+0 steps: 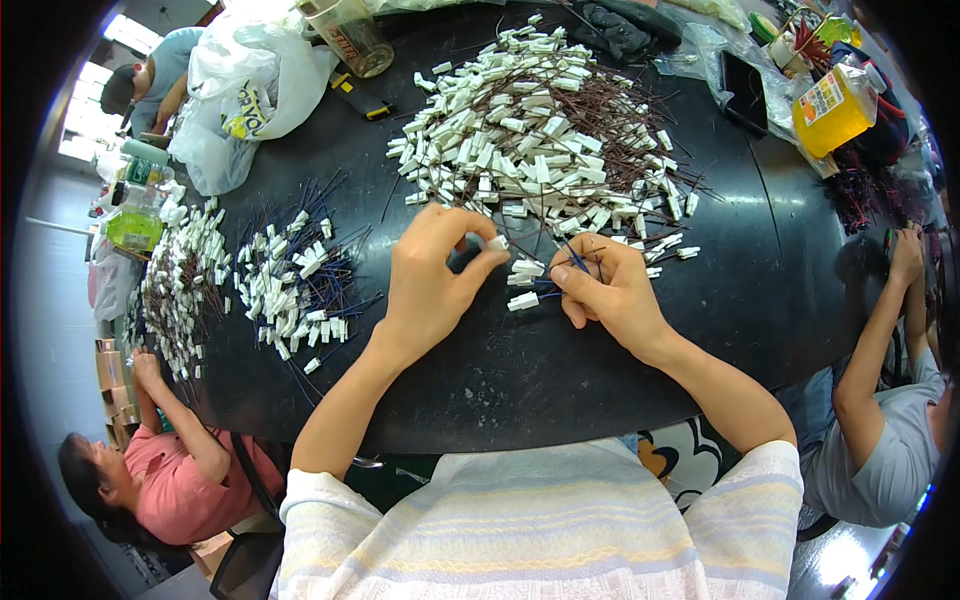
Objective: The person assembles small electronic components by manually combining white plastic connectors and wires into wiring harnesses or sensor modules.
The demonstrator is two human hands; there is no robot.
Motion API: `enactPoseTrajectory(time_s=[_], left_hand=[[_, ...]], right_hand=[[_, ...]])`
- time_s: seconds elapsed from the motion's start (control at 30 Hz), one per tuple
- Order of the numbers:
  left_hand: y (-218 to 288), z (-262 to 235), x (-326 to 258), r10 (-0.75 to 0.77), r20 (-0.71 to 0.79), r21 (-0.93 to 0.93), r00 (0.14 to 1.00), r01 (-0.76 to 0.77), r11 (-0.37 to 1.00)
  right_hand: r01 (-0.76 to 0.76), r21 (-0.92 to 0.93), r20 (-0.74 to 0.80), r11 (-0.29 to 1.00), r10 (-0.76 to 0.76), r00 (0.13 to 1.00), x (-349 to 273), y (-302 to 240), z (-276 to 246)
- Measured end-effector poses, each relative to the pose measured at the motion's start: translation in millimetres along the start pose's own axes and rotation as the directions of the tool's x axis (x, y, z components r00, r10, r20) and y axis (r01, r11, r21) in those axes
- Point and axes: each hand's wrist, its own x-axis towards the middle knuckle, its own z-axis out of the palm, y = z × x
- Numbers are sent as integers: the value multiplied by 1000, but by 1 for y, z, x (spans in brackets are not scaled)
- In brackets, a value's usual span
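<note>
My left hand [432,265] pinches a small white plastic connector [498,243] between thumb and fingertips. Close beside it, my right hand [612,288] is closed on a few thin blue wires [575,256]. White connectors [523,301] sit at the ends of wires sticking out to the left of its fingers. Just beyond both hands spreads a large heap of white connectors [490,165] on dark brown wires. A smaller pile of white connectors with blue wires [290,285] lies left of my left forearm.
The black table [480,390] carries another connector pile [185,290] far left, a plastic bag [255,90], a yellow-black cutter [362,97] and a clear cup [350,40]. Right are a phone [743,92] and a yellow-orange bottle [835,108]. People sit left [200,480] and right [870,450].
</note>
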Motion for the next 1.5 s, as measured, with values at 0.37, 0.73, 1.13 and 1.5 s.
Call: enactPoseTrajectory(time_s=[0.37,0.73,1.13,1.5], left_hand=[[1,1,-28,186,-84,50,979,-182,982],[-5,3,-24,515,-57,130,855,-505,853],[-3,7,-31,532,-22,83,846,-529,845],[-1,-4,-20,514,101,28,852,-519,855]], right_hand=[[75,-115,-46,991,-80,996,0,6,12],[61,-254,42,965,-52,998,1,0,4],[23,-167,76,986,-10,997,0,2,3],[69,-98,82,993,-61,995,1,3,6]])
